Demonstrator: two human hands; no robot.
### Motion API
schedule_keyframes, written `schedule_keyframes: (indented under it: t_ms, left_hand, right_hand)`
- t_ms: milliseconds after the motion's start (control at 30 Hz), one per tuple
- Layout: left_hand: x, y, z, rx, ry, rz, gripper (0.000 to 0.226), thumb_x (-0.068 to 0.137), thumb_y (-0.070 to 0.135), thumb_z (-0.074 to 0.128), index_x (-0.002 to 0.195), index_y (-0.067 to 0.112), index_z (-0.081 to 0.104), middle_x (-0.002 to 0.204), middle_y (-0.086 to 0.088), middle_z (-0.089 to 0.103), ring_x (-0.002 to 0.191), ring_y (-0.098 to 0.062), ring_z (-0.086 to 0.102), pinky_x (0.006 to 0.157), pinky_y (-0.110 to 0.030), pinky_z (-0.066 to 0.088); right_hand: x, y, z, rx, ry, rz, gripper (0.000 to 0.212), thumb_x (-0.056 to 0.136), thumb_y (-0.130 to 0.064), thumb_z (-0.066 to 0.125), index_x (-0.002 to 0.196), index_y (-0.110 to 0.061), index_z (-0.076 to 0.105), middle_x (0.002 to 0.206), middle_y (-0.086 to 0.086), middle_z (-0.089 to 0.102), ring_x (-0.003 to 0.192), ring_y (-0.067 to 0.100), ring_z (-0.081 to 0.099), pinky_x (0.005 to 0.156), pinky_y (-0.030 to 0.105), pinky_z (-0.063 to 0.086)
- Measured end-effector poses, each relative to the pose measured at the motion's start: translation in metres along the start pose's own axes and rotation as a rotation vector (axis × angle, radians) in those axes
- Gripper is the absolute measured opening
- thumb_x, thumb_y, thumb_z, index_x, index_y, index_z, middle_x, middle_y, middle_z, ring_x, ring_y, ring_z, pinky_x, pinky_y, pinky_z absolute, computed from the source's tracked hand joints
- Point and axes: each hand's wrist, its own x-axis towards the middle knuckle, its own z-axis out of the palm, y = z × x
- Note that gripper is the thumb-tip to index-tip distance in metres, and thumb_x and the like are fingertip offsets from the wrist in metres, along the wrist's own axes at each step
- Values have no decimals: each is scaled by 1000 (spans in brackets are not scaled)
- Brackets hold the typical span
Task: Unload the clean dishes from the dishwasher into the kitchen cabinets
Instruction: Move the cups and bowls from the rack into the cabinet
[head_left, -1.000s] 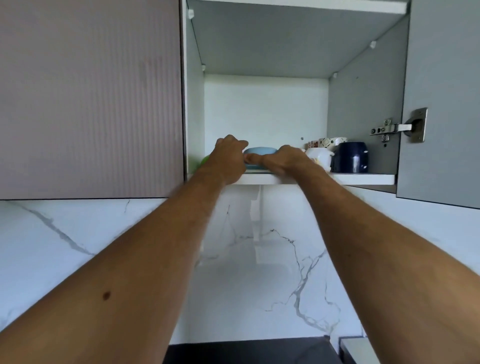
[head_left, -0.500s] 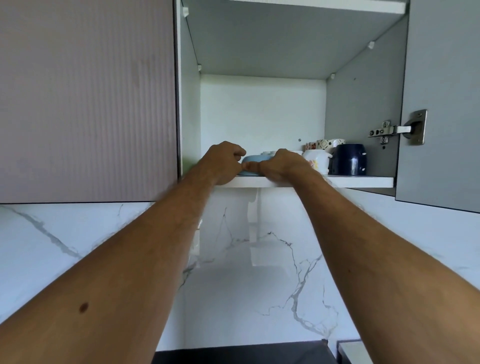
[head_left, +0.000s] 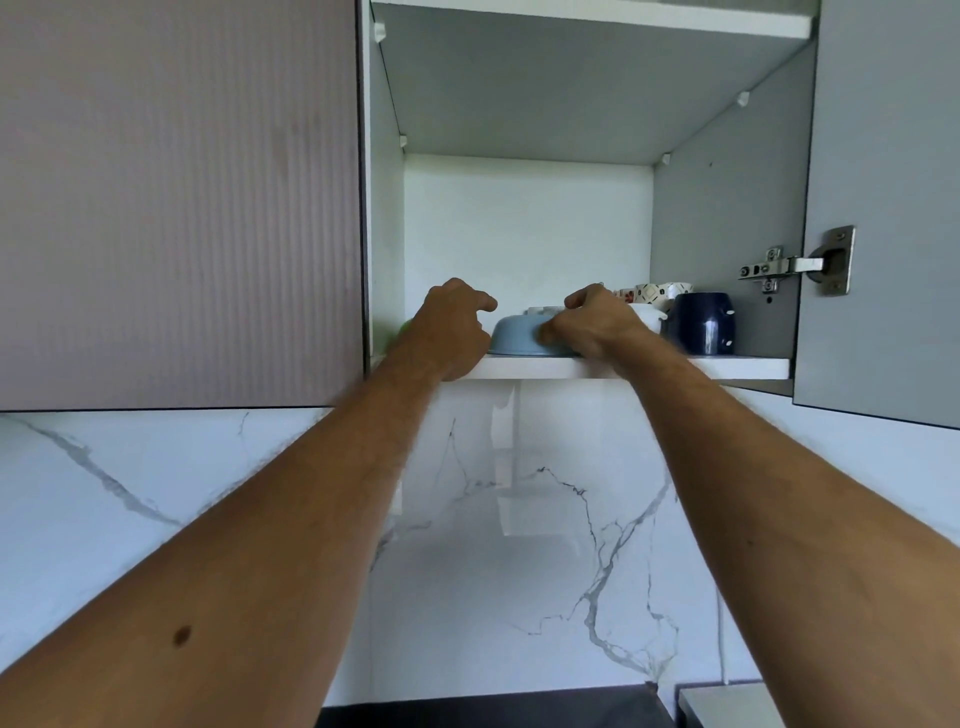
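Note:
A light blue bowl (head_left: 514, 338) sits upside down on the open cabinet's bottom shelf (head_left: 737, 368), near the front edge. My left hand (head_left: 452, 332) is at the bowl's left side, its fingers loosely curled and lifted above the bowl. My right hand (head_left: 592, 325) covers the bowl's right side. Its thumb lies against the bowl wall and its forefinger is raised above the top. Neither hand wraps the bowl.
On the shelf to the right stand a white cup (head_left: 649, 316), a navy mug (head_left: 701, 323) and patterned cups (head_left: 662, 291) behind. Something green (head_left: 404, 330) shows behind my left wrist. The cabinet door (head_left: 883, 208) hangs open at right; a ribbed closed door (head_left: 182, 208) is at left.
The bowl now rests on the shelf. Both hands have spread apart and loosened from it, so more of the bowl shows between them.

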Motion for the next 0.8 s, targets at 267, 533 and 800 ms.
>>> schedule_keyframes:
  t_ms: [267, 533, 800]
  left_hand:
    - [-2, 0, 0, -13, 15, 37, 48, 85, 0, 48, 127, 21, 61, 131, -3, 49, 128, -21, 42, 105, -40, 40]
    - [-16, 18, -11, 89, 22, 75, 60, 81, -7, 43, 134, 20, 53, 136, -3, 47, 133, -21, 34, 101, -43, 44]
    - [-21, 127, -46, 53, 121, 217, 61, 82, 1, 53, 141, 19, 48, 154, -4, 34, 144, -21, 26, 115, -32, 27]
  right_hand:
    - [4, 6, 4, 88, 64, -13, 72, 74, -40, 85, 131, -15, 49, 129, 5, 55, 119, 23, 53, 92, 32, 45]
    - [-34, 2, -22, 137, 83, -83, 55, 78, -41, 81, 121, -21, 54, 117, 7, 64, 105, 25, 62, 87, 34, 51]
    - [-89, -2, -130, 13, 430, -246, 39, 88, -29, 70, 124, -20, 58, 121, 4, 61, 103, 18, 59, 90, 30, 48]
